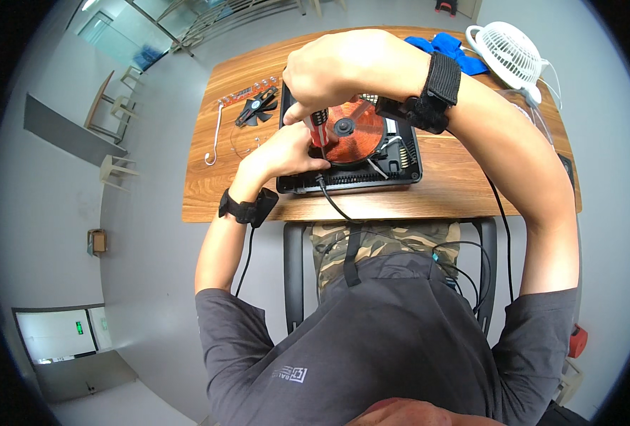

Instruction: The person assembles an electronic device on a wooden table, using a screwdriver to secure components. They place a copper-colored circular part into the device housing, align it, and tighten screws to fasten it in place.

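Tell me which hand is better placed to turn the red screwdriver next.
Probably the right hand: it grips the red screwdriver from above, at its handle, while the left hand sits by its lower end, near the copper-coloured coil.

My right hand and the red-handled screwdriver obstruct the left side of the copper coil; my left hand closes the near-left corner. My right forearm overhangs the far-right approach. Passage is available over bare tabletop right of the black housing. A black cord crosses the front strip. A black cooling fan obstructs the left, a white desk fan the far right.
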Demonstrator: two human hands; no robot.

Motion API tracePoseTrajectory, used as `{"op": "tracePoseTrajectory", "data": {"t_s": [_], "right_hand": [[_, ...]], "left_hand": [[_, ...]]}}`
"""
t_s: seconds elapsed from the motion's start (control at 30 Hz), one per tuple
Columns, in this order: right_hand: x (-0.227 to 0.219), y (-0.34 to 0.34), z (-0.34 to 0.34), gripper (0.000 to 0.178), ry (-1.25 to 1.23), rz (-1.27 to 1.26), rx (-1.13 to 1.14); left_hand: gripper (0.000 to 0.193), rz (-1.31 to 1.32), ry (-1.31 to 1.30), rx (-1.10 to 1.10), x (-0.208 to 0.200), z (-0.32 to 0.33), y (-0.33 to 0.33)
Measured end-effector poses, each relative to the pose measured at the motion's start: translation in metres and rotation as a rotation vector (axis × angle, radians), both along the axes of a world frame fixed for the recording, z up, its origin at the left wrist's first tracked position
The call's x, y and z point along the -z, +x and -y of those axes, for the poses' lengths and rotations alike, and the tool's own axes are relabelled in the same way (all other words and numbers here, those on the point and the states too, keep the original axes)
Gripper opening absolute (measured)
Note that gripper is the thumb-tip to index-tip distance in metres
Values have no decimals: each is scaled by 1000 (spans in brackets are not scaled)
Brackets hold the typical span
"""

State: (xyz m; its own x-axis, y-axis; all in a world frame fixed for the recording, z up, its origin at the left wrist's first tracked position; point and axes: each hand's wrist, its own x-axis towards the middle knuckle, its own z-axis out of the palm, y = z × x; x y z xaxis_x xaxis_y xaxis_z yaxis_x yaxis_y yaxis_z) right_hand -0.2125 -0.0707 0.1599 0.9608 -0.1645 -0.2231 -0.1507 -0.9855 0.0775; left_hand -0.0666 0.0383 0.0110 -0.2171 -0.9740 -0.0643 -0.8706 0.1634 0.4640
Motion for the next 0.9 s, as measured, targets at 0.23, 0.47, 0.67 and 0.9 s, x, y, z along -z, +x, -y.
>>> {"op": "tracePoseTrajectory", "data": {"t_s": [0.23,0.47,0.67,0.9], "right_hand": [[-3,-2,3,69,28,154,-4],[-61,-27,-12,58,-44,3,132],[-14,-30,29,54,146,142,-137],[-20,-39,53,52,165,278,-145]], "left_hand": [[21,-169,10,-30,-12,-4,10],[23,-252,-129,-62,-32,-8,3],[24,-109,-210,-19,-25,-8,3],[18,-158,-249,-273,-11,-18,73]]}}
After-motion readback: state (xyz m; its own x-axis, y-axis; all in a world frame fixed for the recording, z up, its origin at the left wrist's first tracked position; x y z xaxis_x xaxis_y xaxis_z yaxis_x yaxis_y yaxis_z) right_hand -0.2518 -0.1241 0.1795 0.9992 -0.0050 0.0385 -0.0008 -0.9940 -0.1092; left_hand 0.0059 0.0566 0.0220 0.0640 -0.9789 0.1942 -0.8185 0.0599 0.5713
